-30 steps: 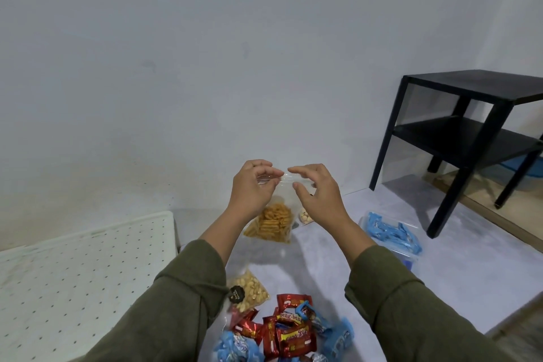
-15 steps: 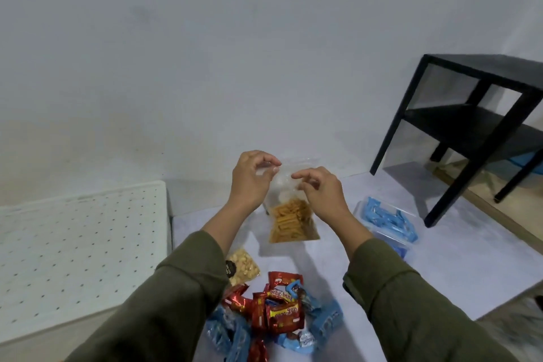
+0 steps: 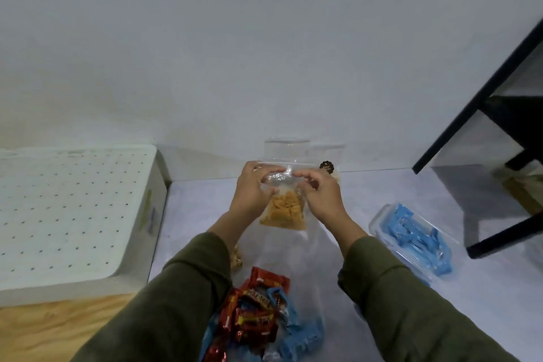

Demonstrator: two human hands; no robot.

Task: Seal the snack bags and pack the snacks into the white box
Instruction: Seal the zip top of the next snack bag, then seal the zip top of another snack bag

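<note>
Since a second ago, both hands have lowered the clear snack bag (image 3: 283,200) and drawn closer together along its top. Left hand (image 3: 253,189) and right hand (image 3: 318,197) each pinch the zip strip, so either grip is clamped on the bag, held above the floor (image 3: 338,244) beyond the wrapped snacks (image 3: 258,314). It looks light, limp and slippery, its orange sticks brittle; holding the top edge only seems wise. White box (image 3: 73,214) waits left.
</note>
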